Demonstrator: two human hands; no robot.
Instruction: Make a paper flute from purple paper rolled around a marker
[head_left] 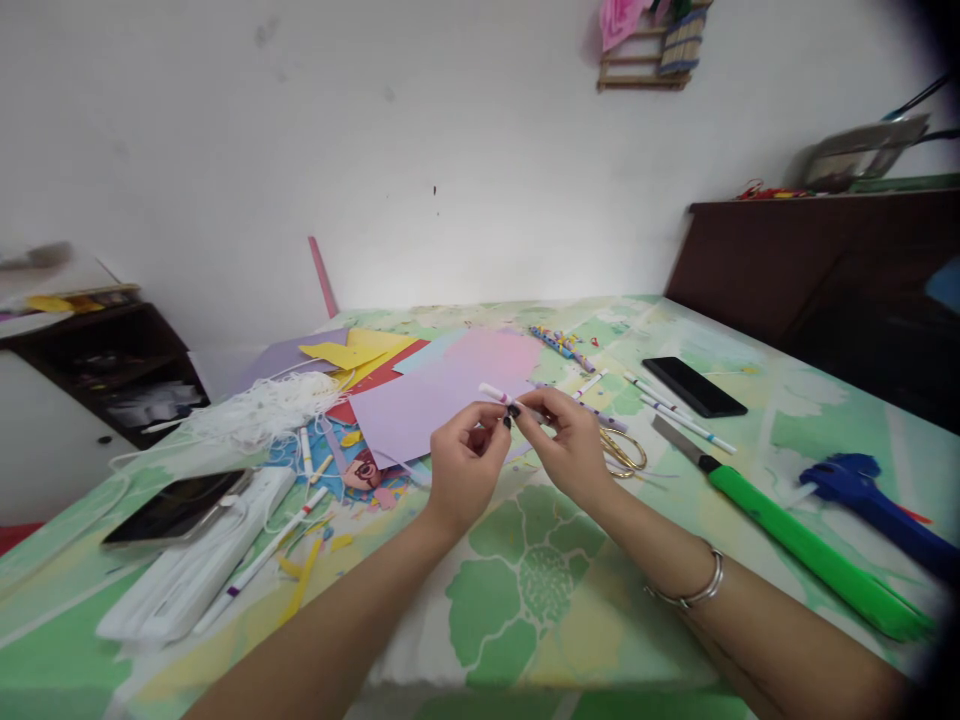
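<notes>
Both my hands meet over the middle of the table, fingertips pinched close together. A white marker with a purple band [495, 394] shows between them, its white end pointing up and left. My right hand [566, 440] has its fingers wrapped round the marker's other end. Thumb and fingers of my left hand [469, 460] press together beside the band; whatever they pinch is too small to make out. Beneath and behind lies a lilac paper sheet [405, 410]. Gold-handled scissors [626, 450] rest just right of my right hand.
On the right are a black phone [694, 386], several markers, a green-handled knife [810, 545] and a blue tool [874, 495]. At left lie white string [259, 412], paper scraps, another phone [176, 508] and a white power strip [199, 565]. Decorated sticks [562, 347] sit at the back.
</notes>
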